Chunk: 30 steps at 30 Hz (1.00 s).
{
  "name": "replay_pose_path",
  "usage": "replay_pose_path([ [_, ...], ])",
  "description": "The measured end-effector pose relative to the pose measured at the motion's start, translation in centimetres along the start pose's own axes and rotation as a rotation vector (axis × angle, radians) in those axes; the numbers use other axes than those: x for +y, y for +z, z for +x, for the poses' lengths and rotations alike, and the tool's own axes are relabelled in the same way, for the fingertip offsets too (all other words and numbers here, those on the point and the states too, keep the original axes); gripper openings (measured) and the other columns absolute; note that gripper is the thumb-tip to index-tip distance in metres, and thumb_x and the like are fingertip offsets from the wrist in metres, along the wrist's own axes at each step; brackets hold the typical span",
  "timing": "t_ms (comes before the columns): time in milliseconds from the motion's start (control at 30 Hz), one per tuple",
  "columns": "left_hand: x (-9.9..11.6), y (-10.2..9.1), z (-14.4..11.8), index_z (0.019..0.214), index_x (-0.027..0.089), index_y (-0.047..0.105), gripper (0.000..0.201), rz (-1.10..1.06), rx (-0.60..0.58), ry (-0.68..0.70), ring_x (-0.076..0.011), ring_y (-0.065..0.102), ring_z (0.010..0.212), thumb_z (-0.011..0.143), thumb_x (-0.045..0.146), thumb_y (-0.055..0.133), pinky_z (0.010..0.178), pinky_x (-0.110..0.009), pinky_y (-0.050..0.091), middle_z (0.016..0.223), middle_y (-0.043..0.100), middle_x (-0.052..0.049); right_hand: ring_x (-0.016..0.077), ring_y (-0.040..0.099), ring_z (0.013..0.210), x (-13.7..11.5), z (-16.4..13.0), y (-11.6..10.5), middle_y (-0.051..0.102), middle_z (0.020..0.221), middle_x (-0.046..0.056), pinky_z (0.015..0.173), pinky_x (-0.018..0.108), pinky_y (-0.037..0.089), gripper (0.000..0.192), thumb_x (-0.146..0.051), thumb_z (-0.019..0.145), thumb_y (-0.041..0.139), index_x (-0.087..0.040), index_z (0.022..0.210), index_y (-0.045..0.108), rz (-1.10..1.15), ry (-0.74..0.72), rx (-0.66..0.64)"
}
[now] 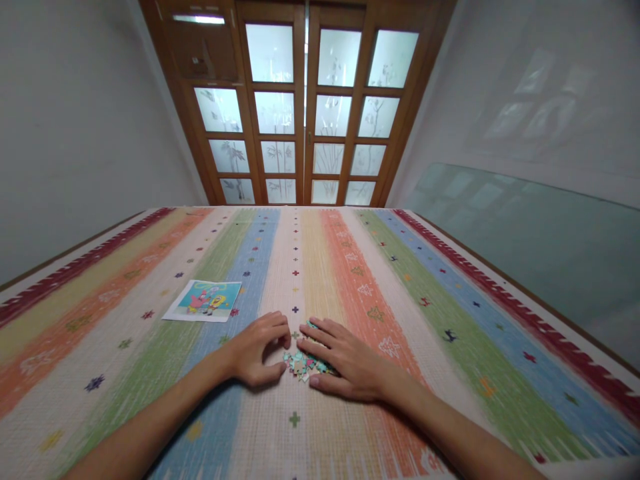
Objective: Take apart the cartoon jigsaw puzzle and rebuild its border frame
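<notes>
Striped cloth (320, 277) bears puzzle pieces (299, 367) and SpongeBob picture (207, 301).

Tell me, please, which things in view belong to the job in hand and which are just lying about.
In the job:
puzzle pieces, partly under the right hand
picture, probably

Just there:
striped cloth
pale green panel
doors

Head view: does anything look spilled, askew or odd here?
The upper-left door panel looks odd: brown and seemingly covered, unlike the pale panes. The puzzle pieces, loosely heaped between the left hand and right hand, don't look spilled.
</notes>
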<state>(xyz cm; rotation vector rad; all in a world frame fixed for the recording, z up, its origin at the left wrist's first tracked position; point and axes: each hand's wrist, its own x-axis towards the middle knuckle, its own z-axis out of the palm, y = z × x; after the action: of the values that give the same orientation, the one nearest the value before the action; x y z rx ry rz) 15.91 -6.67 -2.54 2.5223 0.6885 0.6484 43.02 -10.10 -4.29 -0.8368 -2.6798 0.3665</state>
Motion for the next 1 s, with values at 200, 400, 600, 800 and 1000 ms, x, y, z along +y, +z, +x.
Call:
replay_pose_path([
  [200,0.2,0.7,0.2,0.085,0.02,0.058,0.011,0.024,0.015,-0.005,-0.0211,0.052,0.078,0.082,0.03,0.06,0.073,-0.035,0.043,0.08,0.055,-0.003,0.0303,0.047,0.14,0.0,-0.1,-0.9,0.057,0.147,0.014,0.116,0.052,0.039,0.05,-0.049,0.101,0.056,-0.021,0.142,0.057,-0.008,-0.025,0.064],
  [400,0.7,1.6,0.4,0.086,0.019,0.061,0.009,0.023,0.035,-0.04,-0.0205,0.054,0.08,0.089,0.028,0.061,0.073,-0.033,0.044,0.081,0.058,-0.003,0.0329,0.042,0.14,0.0,-0.2,-1.5,0.053,0.146,0.017,0.116,0.055,0.038,0.053,-0.045,0.098,0.06,-0.02,0.145,0.054,0.007,-0.02,0.045],
  [600,0.9,1.6,0.4,0.087,0.019,0.062,0.006,0.003,0.025,-0.019,-0.0212,0.055,0.084,0.087,0.024,0.06,0.076,-0.034,0.044,0.084,0.06,-0.004,0.03,0.048,0.133,0.1,0.1,-1.2,0.057,0.137,0.017,0.112,0.051,0.042,0.038,-0.039,0.097,0.061,-0.02,0.13,0.063,0.063,-0.091,0.072],
  [800,1.3,1.9,0.5,0.087,0.019,0.064,0.007,-0.016,0.059,-0.06,-0.0202,0.056,0.082,0.088,0.024,0.06,0.075,-0.033,0.044,0.083,0.059,-0.003,0.0271,0.054,0.117,0.2,0.1,-1.1,0.06,0.123,0.015,0.101,0.047,0.049,0.024,-0.032,0.097,0.061,-0.018,0.116,0.065,0.101,-0.099,0.155],
  [1000,2.2,2.7,0.7,0.095,0.019,0.067,0.009,-0.033,0.091,-0.09,-0.0193,0.056,0.084,0.094,0.025,0.061,0.076,-0.032,0.045,0.087,0.061,-0.004,0.0273,0.056,0.112,0.2,0.1,-0.9,0.06,0.118,0.015,0.096,0.047,0.051,0.028,-0.028,0.095,0.061,-0.018,0.121,0.059,0.118,-0.089,0.207],
])
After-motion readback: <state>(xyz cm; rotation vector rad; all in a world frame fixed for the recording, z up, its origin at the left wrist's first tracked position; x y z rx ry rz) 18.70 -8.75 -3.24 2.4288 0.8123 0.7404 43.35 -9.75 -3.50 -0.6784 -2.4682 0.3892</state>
